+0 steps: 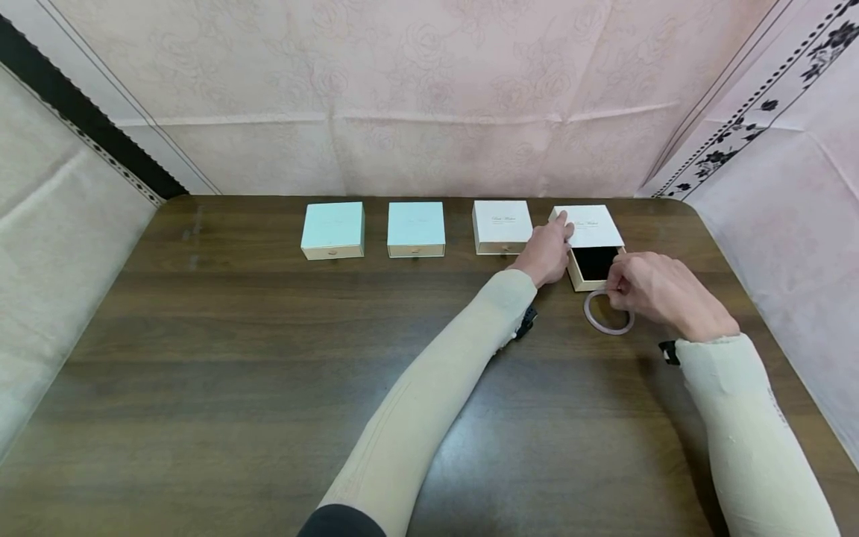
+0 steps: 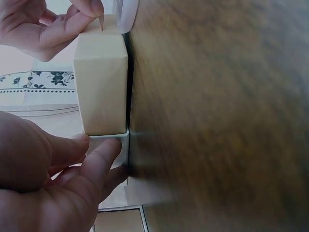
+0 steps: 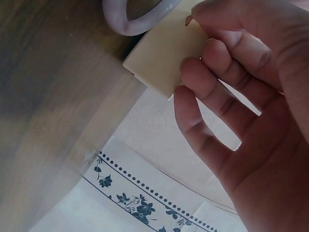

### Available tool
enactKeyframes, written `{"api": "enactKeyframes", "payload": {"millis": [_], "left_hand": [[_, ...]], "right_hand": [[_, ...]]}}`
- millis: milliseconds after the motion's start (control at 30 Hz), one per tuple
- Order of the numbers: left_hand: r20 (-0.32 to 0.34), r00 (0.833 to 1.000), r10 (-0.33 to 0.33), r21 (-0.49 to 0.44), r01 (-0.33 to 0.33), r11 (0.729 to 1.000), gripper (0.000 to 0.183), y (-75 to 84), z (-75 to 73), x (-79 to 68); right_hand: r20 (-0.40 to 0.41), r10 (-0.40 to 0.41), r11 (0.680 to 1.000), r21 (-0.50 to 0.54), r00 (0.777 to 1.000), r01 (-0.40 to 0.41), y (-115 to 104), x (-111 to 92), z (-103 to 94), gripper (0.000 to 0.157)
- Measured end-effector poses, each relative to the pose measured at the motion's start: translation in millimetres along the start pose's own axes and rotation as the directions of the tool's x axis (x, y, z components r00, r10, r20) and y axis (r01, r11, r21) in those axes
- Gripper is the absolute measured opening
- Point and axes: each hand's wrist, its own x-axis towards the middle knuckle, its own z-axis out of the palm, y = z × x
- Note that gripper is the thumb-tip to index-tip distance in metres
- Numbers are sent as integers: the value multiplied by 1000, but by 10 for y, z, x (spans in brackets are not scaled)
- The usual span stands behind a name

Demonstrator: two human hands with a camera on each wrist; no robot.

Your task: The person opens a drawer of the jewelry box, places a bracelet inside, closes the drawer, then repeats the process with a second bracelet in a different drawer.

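Observation:
At the right end of the row stands a white drawer box, its cover (image 1: 592,225) printed with small lettering. Its cream drawer (image 2: 102,92) is pulled partway out and shows a black lining (image 1: 593,262). My left hand (image 1: 546,252) grips the cover by its left side, thumb near the top edge. With thumb and index finger, my right hand (image 1: 661,289) pinches the drawer's small brown pull tab (image 3: 189,20); the other fingers are loosely bent. A pale lilac bangle (image 1: 609,330) lies on the table before the drawer, beside the right hand.
Left of the gripped box stand another white box (image 1: 502,222) and two mint-green boxes, one nearer (image 1: 416,224) and one farther left (image 1: 333,225). All line the far edge of the brown wooden table (image 1: 235,388). Patterned cloth (image 1: 429,97) hangs behind it.

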Motion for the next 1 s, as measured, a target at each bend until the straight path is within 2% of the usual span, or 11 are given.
{"api": "enactKeyframes", "payload": {"millis": [167,300,600,800,1000], "left_hand": [[7,1000,11,31,-11,999,49,5,-4,8],[13,1000,7,13,-8,1000,50,3,-7,14],[14,1000,1,3,-1,1000,50,10,-20,5],[27,1000,-9,-24,10,1000,51,9,-11,-11],[28,999,-17,-45,19,999,51,8,-4,0]], "right_hand": [[3,25,1000,10,1000,-25,-7,-32,5,19],[-5,28,999,19,1000,-28,-10,-54,16,19],[-80,4,1000,16,997,-3,-1,-173,33,22],[-29,1,999,49,1000,0,27,-266,66,17],[-13,14,1000,23,1000,-14,19,-336,71,11]]}}
